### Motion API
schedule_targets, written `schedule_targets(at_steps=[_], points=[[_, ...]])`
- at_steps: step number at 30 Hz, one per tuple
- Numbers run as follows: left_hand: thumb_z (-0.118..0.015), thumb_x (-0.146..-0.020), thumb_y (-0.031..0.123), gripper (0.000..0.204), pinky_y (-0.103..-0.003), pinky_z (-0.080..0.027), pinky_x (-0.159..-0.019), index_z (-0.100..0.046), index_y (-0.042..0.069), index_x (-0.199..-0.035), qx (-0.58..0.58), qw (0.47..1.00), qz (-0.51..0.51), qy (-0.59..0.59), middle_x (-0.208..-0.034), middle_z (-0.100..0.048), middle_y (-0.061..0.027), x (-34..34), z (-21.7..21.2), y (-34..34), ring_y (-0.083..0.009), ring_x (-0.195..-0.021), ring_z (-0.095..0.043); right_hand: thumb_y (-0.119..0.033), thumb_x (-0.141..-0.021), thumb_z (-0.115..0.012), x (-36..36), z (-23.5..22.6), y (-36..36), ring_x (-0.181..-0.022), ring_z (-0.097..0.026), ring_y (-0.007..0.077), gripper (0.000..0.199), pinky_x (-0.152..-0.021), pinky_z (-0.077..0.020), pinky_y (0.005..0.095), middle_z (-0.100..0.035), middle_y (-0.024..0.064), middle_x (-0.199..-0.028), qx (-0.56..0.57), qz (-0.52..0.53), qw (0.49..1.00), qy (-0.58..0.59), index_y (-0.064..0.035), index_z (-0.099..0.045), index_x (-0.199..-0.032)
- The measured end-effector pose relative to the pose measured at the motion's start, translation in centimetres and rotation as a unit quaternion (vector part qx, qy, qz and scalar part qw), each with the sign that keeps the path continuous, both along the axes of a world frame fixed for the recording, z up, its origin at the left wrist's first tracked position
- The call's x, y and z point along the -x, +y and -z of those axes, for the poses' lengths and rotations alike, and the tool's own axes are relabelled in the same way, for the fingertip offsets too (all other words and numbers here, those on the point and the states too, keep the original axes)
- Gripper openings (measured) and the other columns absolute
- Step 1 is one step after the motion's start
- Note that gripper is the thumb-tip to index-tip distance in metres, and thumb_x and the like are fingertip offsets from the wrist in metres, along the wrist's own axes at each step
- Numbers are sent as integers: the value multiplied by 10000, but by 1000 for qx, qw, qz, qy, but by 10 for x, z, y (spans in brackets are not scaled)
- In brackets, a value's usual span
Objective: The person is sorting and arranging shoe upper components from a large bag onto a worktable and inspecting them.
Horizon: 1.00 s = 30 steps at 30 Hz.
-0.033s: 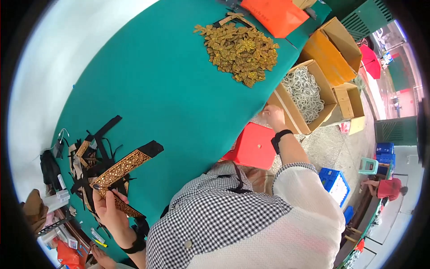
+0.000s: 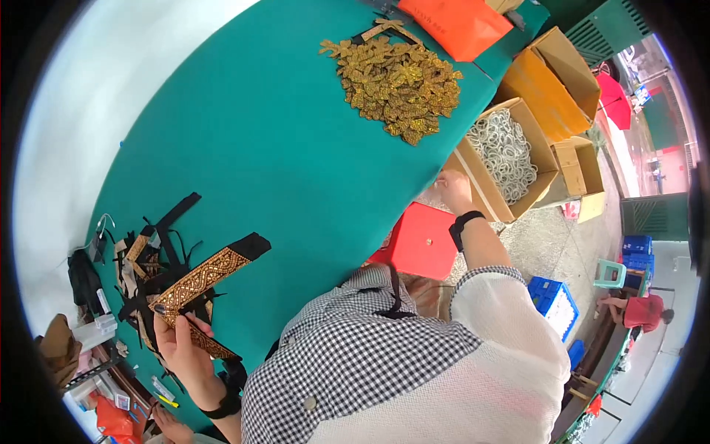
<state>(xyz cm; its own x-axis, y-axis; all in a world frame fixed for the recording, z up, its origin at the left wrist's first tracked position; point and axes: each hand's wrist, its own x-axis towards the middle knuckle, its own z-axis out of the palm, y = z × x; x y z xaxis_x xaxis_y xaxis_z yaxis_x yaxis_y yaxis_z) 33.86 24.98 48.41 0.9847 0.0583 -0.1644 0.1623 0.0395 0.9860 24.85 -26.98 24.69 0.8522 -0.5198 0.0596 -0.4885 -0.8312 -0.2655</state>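
My left hand [image 2: 185, 348] pinches a black band with a gold woven pattern [image 2: 203, 280], bent so one length points up and right and the other down and right. Its plain black end lies over the green table. Beside and under this hand lies a tangled heap of similar black and gold bands [image 2: 148, 274]. At the table's right edge, my right hand [image 2: 453, 186] is closed, its fingers partly hidden, beside a clear plastic bag [image 2: 429, 197] and a carton of whitish rings [image 2: 503, 159]. What its fingers hold, if anything, does not show.
Gold leaf-shaped patches [image 2: 399, 89] are piled on the green table [image 2: 274, 140], near an orange-red bag [image 2: 458, 26]. A red stool [image 2: 421, 240] stands below my right hand. More cartons [image 2: 555, 85] and a blue crate [image 2: 551, 307] stand rightward. Another person's hand [image 2: 171, 425] shows lower left.
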Motion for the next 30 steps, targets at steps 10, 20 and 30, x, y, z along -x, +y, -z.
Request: schedule_targets(at_steps=[10,20,30], points=[[-458,-866,72,270,-231,-408,-496,-427,23,-1129,-50,999,14,9,-789,-518,-48,-31,-6,-51,-120,-595,-496,-31,-615,-628,-29,11,-35,-887,-497,320,326,-769,-435,380,-442,108,-1029,3,-141,990,-11,-90,-477,-897],[-470,-854,38,196,-243,-446,-492,-456,-10,-1043,-14,1000,26,9,-763,-538,-69,-46,-7,-61,-132,-568,-517,-41,-574,-642,-29,1,-6,-1091,-389,310,454,-939,-231,502,-406,135,-1163,73,-88,992,-56,-107,-471,-989],[-452,-866,53,272,-240,-423,-484,-434,24,-1136,-25,999,35,25,-800,-530,-53,-35,5,-37,-124,-575,-503,51,-693,-505,-43,12,-31,-935,-501,330,180,-741,-460,374,-475,160,-1064,-80,32,981,-172,-50,-527,-842]])
